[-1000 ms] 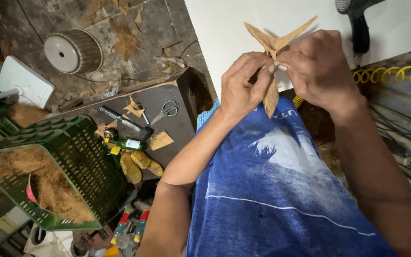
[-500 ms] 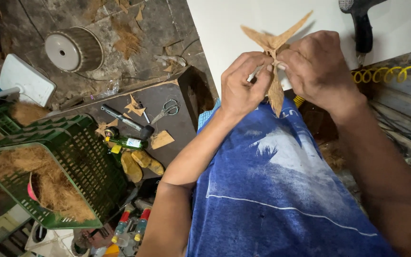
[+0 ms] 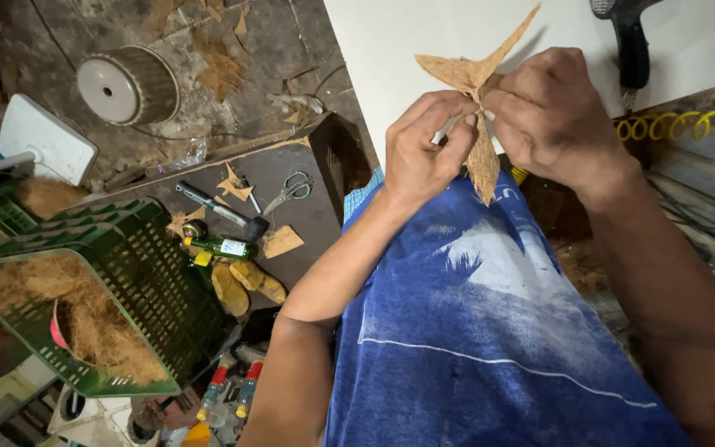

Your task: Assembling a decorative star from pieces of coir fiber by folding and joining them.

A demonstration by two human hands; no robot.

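My left hand (image 3: 424,157) and right hand (image 3: 552,116) pinch a brown, pointed fibre-sheet piece (image 3: 473,99) at its centre, raised above my blue shirt (image 3: 490,331). I judge the brittle points could tear under pressure.

Bare forearms; blue shirt (image 3: 490,331) with a faded white print, perhaps palms.

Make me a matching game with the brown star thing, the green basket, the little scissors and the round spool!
Things:
1. brown fibre star shape
2. green plastic crate
3. small metal scissors
4. round ribbed spool

Places:
A. lying on the dark board
B. pinched between left hand and right hand
C. on the stone floor
D. holding brown fibre

Pairs: 1-B, 2-D, 3-A, 4-C
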